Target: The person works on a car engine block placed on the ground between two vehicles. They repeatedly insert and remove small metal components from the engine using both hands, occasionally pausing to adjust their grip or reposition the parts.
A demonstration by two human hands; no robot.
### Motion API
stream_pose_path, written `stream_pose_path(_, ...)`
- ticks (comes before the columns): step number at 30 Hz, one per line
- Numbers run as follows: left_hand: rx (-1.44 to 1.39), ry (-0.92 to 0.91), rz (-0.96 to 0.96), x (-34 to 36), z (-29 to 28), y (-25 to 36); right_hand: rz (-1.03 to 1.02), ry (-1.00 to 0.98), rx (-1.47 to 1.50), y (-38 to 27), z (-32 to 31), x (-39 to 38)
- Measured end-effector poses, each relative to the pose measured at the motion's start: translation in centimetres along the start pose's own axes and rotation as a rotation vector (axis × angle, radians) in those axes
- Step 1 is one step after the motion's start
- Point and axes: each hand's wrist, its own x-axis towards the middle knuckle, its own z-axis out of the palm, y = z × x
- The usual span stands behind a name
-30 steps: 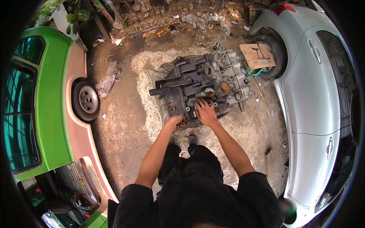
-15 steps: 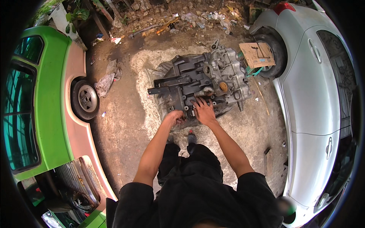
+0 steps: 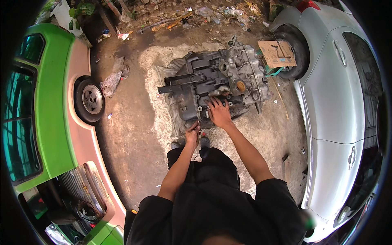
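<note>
While my right hand lies spread, released, on ribbed metal engine, left hand half-curls by near edge of crumpled sheet; grip unclear.

The engine looks dull metal — the concrete floor rough, the silver car smooth and glossy.

green vehicle, silver car

Left hand: one, fingers partly curled, nearer the body; left forearm: slanted inward; right hand: one, palm down, fingers spread; right forearm: slanted inward
</note>
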Motion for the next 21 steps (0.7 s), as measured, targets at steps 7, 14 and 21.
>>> stream_pose_path(7,-0.11,-0.079,-0.003,0.0,-1.6,-0.1,-0.011,0.039,0.014,0.2,0.8,0.1)
stream_pose_path(14,-0.062,-0.058,-0.202,-1.5,-1.9,3.1,-0.013,0.043,0.002,0.5,1.3,0.1)
stream_pose_path(21,-0.017,-0.192,-0.383,0.5,-0.8,7.3,-0.028,0.055,0.005,0.5,1.2,0.0)
